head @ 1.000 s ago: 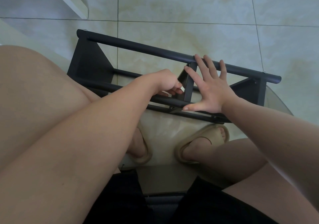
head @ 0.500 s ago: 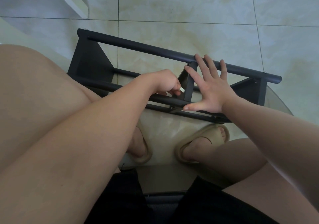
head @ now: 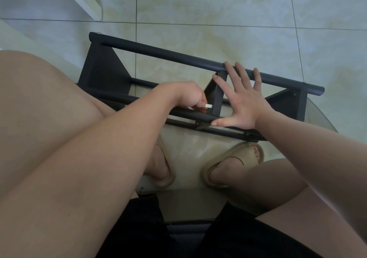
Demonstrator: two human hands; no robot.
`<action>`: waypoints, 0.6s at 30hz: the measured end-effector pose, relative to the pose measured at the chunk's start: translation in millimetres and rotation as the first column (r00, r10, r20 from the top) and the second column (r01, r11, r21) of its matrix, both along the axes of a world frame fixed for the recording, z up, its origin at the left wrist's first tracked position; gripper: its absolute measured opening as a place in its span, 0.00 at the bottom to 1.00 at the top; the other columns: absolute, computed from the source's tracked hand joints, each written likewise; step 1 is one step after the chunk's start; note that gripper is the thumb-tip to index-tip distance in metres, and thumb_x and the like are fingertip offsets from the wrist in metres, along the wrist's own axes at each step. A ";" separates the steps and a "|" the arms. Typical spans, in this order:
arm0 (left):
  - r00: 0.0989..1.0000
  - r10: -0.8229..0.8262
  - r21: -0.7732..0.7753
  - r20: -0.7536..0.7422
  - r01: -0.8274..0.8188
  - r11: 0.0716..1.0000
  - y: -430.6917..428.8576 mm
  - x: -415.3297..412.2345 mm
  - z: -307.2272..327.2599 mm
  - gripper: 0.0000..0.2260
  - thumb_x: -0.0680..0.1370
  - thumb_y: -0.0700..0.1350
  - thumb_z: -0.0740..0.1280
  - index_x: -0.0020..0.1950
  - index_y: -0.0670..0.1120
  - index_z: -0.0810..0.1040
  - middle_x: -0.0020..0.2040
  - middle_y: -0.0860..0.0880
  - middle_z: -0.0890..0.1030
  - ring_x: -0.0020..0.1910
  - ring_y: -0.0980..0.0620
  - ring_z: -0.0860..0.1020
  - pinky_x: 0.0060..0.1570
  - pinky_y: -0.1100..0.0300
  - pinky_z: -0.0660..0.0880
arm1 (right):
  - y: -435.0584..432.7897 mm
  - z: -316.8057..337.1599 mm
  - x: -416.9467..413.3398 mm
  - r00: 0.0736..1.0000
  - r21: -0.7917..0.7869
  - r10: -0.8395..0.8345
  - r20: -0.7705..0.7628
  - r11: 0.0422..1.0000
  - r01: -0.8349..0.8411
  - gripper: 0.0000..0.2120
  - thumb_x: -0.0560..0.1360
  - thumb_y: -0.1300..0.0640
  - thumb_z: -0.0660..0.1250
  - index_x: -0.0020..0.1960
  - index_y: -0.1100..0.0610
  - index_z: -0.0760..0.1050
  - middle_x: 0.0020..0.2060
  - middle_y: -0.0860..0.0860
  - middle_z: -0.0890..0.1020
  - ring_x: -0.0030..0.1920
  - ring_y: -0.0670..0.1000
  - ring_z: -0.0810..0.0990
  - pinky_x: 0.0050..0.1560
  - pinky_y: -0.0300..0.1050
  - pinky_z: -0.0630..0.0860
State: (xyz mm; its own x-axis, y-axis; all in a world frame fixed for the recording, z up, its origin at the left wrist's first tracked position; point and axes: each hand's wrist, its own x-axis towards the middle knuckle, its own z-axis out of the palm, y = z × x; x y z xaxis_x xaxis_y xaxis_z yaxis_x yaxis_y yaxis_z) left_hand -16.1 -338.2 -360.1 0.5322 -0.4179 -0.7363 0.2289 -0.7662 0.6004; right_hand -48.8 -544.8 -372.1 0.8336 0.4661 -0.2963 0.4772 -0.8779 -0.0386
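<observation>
Head view: A seated person worked on a black frame (head: 158,54) that lay across the space just ahead of the knees. The left hand (head: 188,96) was curled, its fingertips pinching a small white piece (head: 208,106) just left of the frame's middle upright (head: 217,98) and right above the near bar (head: 190,115). Whether the piece touched the upright could not be told. The right hand (head: 244,106) was spread flat, with fingers splayed. Its fingertips reached over the far bar (head: 278,80), and its thumb lay along the near bar beside a screw.

The frame's left end panel (head: 101,69) stood close to the left thigh, and its right end (head: 297,102) sat near a curved clear edge (head: 325,122). Between the far and near bars, open gaps showed on both sides of the upright. Two tan slippers (head: 234,158) were planted just below the near bar. Beyond the far bar, pale floor tiles (head: 218,9) ran open to the top of the picture, broken only by a white leg (head: 83,1) at upper left, well apart from the frame.
</observation>
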 end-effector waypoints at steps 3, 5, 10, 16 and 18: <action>0.999 -0.041 0.028 0.026 0.040 0.999 -0.1 0.2 -2.7 0.07 0.81 0.39 0.65 0.47 0.49 0.79 0.49 0.49 0.81 0.49 0.51 0.76 0.61 0.52 0.73 | 0.3 -0.3 0.0 1.000 -0.005 0.002 0.004 1.000 -0.002 0.60 0.61 0.14 0.49 0.83 0.46 0.43 0.82 0.56 0.39 0.81 0.63 0.39 0.74 0.74 0.38; 0.998 -0.060 0.043 0.023 0.059 0.997 0.1 0.6 -3.6 0.08 0.81 0.40 0.65 0.45 0.50 0.79 0.44 0.53 0.79 0.50 0.50 0.75 0.64 0.50 0.72 | 0.2 -0.6 0.0 1.000 -0.009 0.003 0.007 1.000 -0.003 0.60 0.61 0.14 0.49 0.83 0.46 0.43 0.82 0.56 0.39 0.81 0.63 0.39 0.74 0.75 0.38; 0.994 -0.110 0.091 0.020 0.108 0.990 -1.1 1.7 -3.3 0.12 0.79 0.41 0.67 0.39 0.55 0.78 0.42 0.55 0.77 0.49 0.49 0.75 0.65 0.47 0.72 | 0.2 -0.8 0.3 1.000 -0.016 0.004 0.003 1.000 -0.004 0.60 0.61 0.14 0.49 0.83 0.46 0.42 0.82 0.56 0.38 0.81 0.63 0.38 0.74 0.75 0.39; 0.997 -0.051 0.034 0.059 0.050 0.998 5.5 5.2 -3.8 0.08 0.78 0.43 0.71 0.42 0.55 0.82 0.41 0.56 0.82 0.48 0.51 0.79 0.56 0.55 0.76 | 0.1 -0.7 -0.1 1.000 -0.015 0.006 0.003 1.000 -0.006 0.60 0.61 0.13 0.48 0.83 0.46 0.43 0.82 0.56 0.39 0.81 0.63 0.39 0.74 0.75 0.38; 0.997 -0.018 -0.002 0.071 0.018 1.000 9.0 9.4 -0.8 0.05 0.77 0.42 0.71 0.45 0.53 0.84 0.37 0.56 0.84 0.41 0.56 0.81 0.46 0.62 0.77 | -0.1 -0.6 0.0 1.000 -0.014 0.007 0.002 1.000 -0.007 0.60 0.61 0.13 0.48 0.83 0.46 0.43 0.82 0.56 0.38 0.81 0.63 0.38 0.74 0.75 0.38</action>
